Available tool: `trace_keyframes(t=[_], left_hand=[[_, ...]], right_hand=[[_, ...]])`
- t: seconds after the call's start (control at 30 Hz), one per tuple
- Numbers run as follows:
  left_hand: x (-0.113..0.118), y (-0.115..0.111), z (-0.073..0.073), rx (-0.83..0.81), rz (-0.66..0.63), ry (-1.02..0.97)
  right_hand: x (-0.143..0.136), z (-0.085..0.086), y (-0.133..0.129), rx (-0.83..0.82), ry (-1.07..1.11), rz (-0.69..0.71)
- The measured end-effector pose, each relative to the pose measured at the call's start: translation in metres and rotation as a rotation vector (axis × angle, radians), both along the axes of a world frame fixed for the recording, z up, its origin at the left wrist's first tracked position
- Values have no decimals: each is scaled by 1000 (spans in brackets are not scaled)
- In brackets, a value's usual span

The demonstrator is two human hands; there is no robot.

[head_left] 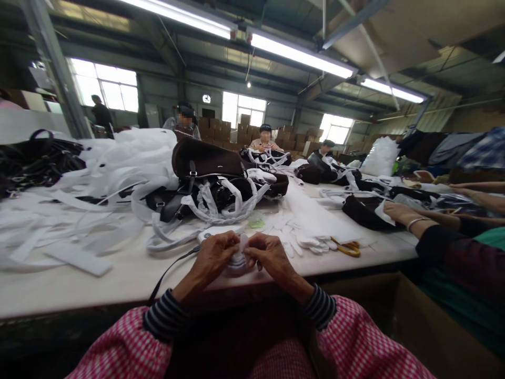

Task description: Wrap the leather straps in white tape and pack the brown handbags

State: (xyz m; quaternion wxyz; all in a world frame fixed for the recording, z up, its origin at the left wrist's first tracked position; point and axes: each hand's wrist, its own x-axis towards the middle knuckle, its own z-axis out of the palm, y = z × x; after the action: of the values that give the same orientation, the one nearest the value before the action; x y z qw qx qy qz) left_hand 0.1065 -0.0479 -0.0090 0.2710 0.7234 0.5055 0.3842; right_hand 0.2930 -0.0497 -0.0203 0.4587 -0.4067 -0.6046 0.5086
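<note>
At the table's front edge, my left hand (215,253) and my right hand (270,255) meet, fingers pinched on a small thin white piece (243,243). Its exact kind is unclear. Below it, between the hands, shows a rounded, layered white bundle (236,262), partly covered by my fingers. A pale device (208,232) with a dark strap (173,268) lies behind my left hand. Dark brown bags (209,158) with white-wrapped straps (209,208) are heaped beyond.
White gloves (311,240) and yellow-handled scissors (349,247) lie to the right. White wrapping (134,147) is piled at left. A co-worker's hand (398,213) works on a dark bag (365,210) at right. An open cardboard box (426,321) stands below the table edge.
</note>
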Motion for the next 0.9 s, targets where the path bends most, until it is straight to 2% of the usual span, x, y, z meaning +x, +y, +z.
trace_keyframes(t=[0.23, 0.37, 0.5, 0.63, 0.77, 0.9], left_hand=[[0, 10, -10, -196, -1, -383], [1, 13, -12, -250, 23, -489], [-1, 16, -8, -299, -16, -508], [-2, 17, -7, -297, -45, -478], [-1, 20, -14, -252, -13, -427], [0, 23, -23, -206, 36, -378]], right_hand=[[-6, 8, -2, 8, -48, 20], [-4, 12, -1, 27, -148, 20], [-4, 19, 3, 33, -249, 59], [-7, 21, 10, 66, -255, 121], [-5, 24, 18, -6, -272, 207], [-2, 35, 24, -108, -320, 273]])
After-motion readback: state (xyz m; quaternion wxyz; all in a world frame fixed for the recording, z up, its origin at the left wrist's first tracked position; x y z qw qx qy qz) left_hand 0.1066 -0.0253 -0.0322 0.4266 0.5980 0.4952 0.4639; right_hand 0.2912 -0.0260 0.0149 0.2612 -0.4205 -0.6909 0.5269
